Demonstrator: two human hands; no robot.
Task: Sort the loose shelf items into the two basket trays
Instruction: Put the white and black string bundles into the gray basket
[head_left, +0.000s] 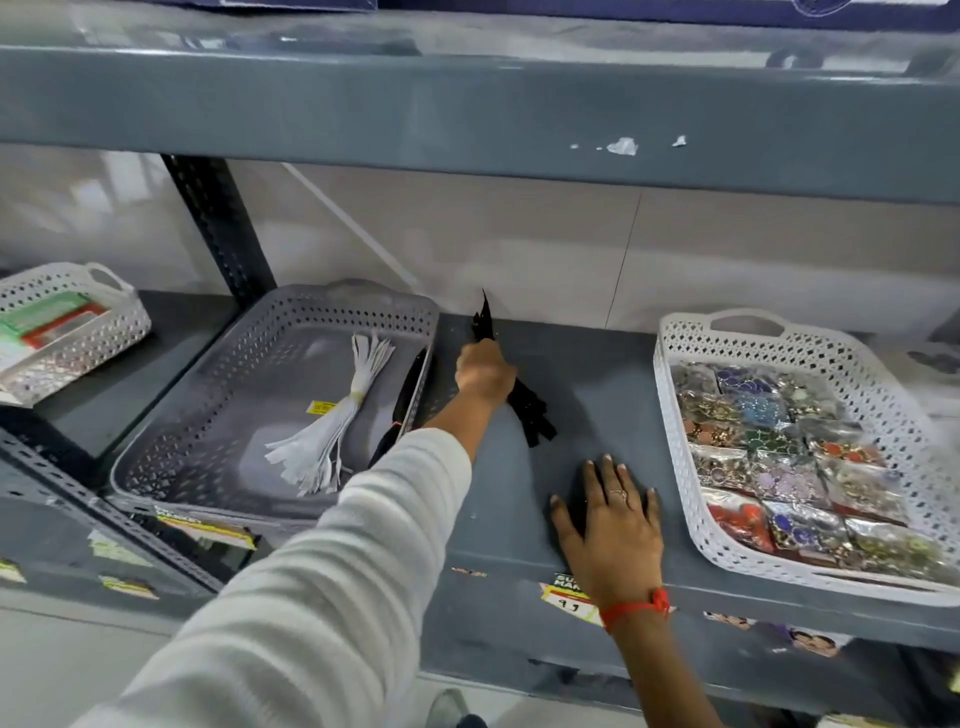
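Observation:
A grey basket tray stands on the shelf at the left and holds a tied bundle of white strips and a black bundle along its right wall. A white basket tray at the right is packed with several bags of coloured trinkets. Between the trays, my left hand is shut on a bundle of black strips lifted just off the shelf beside the grey tray. My right hand lies flat on the shelf, fingers spread, holding nothing.
The grey metal shelf has a perforated upright post behind the grey tray. Another white basket with packets stands at far left. An upper shelf beam runs overhead. Price stickers line the front edge.

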